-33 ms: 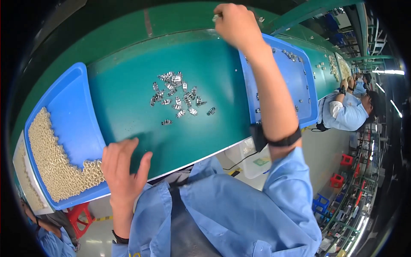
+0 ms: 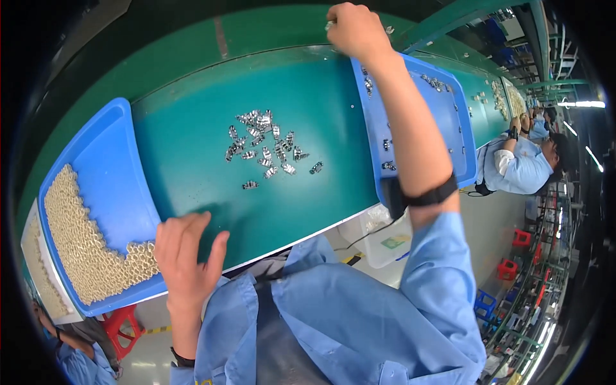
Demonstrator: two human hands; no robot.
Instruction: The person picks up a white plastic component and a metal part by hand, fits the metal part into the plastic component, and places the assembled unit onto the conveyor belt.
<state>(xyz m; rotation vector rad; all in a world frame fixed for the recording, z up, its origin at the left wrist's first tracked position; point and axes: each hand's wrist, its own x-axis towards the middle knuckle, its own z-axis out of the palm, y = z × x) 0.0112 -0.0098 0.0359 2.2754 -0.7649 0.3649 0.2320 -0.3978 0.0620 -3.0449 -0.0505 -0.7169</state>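
Observation:
My right hand (image 2: 359, 29) reaches over the far edge of the green work surface. Its fingers are curled closed, and a small whitish piece (image 2: 330, 25) peeks out at the fingertips; its kind is too small to make out. My left hand (image 2: 189, 256) is held near the front edge, beside the left blue tray (image 2: 119, 192), thumb and fingers apart and holding nothing. That tray contains a heap of small cream-coloured ring-like parts (image 2: 90, 256). Between my hands, a loose cluster of small shiny metal parts (image 2: 266, 144) lies on the green mat (image 2: 321, 212).
Under my right forearm stands another blue tray (image 2: 471, 154) with scattered metal parts. A small pale piece (image 2: 389, 29) lies beyond it, near my right hand. A co-worker in blue (image 2: 520, 167) sits farther right. Red stools (image 2: 122, 330) and a clear bin (image 2: 385, 237) stand below the bench.
My right hand and forearm have shifted slightly to the right. My left hand keeps nearly the same place and stays spread. The metal parts on the mat lie as before.

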